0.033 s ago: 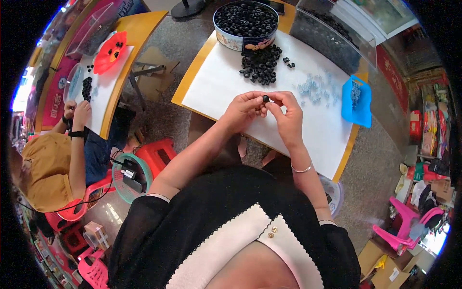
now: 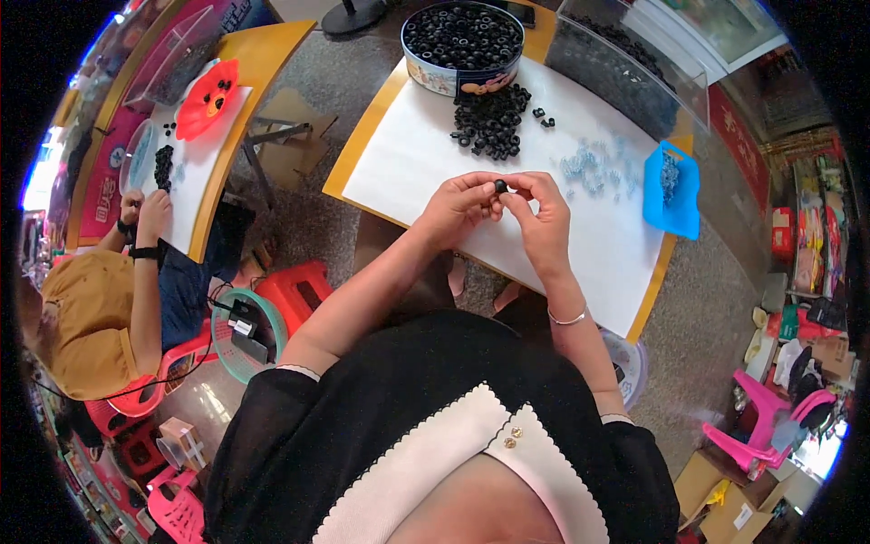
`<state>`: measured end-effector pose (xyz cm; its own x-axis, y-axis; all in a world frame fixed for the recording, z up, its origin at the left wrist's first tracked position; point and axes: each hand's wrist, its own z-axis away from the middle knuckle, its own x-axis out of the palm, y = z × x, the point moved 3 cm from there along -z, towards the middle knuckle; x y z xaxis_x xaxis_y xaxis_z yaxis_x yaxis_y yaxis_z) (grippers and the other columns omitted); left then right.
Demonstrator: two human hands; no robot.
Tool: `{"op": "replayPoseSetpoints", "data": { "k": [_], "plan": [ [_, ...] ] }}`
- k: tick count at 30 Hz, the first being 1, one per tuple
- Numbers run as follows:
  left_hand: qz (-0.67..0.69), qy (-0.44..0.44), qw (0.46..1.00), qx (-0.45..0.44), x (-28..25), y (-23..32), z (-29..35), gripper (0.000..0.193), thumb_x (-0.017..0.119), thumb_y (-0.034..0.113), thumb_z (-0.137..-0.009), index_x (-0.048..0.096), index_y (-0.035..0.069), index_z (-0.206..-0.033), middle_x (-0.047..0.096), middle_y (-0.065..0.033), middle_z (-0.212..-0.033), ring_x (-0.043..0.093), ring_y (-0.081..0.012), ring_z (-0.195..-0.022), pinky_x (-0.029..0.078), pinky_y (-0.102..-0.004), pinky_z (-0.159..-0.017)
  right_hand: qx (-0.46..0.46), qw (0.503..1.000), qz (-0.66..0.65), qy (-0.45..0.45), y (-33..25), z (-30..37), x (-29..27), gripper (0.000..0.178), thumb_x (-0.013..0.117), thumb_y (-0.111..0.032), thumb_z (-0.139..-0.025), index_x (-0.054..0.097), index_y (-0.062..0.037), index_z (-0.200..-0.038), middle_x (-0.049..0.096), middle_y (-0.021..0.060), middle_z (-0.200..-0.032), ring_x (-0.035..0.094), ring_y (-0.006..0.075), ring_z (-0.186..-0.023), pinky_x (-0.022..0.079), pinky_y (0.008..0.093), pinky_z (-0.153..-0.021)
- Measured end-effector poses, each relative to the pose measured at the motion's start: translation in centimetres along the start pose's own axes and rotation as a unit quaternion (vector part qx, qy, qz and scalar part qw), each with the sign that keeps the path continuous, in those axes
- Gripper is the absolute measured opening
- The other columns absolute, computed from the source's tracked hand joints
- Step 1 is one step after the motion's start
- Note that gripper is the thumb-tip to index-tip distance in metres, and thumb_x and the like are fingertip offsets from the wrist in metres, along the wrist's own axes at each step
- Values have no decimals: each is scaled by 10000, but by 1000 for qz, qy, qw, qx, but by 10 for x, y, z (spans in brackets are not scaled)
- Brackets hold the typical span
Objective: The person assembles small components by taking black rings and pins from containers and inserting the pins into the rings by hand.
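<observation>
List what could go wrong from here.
The black piece, pinched between left hand and right hand, might slip and drop.
The loose pile by the tin could scatter if bumped.
The blue tray appears to overhang the table edge; a knock might tip it.

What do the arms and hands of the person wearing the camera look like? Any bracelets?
Black sleeves with pale edges leave the forearms bare. The left hand and right hand have no gloves. A thin silver bracelet circles the right wrist; none shows on the left.
</observation>
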<state>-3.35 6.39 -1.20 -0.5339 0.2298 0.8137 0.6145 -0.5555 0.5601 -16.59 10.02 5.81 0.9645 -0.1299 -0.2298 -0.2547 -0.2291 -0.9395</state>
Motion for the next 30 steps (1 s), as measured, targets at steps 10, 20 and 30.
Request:
{"op": "replayPoseSetpoints", "data": {
  "k": [10,20,30],
  "plan": [
    [-14,-10,1000,10,1,1,3,265,592,56,-866,567,-18,-1119,624,-94,-889,598,-174,-740,500,-291,-698,-62,990,112,54,-10,1,-1,96,638,-46,-772,618,-38,-866,577,72,-839,543,220,-805,457,324,-713],
    [-2,-4,1000,14,1,2,5,245,580,46,-859,577,-25,-1094,623,-97,-896,599,-174,-760,493,-289,-732,-57,990,130,4,-5,2,-7,54,616,-71,-809,600,-22,-828,583,82,-798,558,226,-750,450,314,-680],
    [74,-28,997,8,-1,-2,0,230,559,55,-871,575,-13,-1090,611,-117,-936,593,-166,-760,498,-293,-726,47,978,159,129,22,25,-69,118,602,-97,-858,621,20,-863,582,44,-803,530,119,-750,424,230,-713]
  ]
}}
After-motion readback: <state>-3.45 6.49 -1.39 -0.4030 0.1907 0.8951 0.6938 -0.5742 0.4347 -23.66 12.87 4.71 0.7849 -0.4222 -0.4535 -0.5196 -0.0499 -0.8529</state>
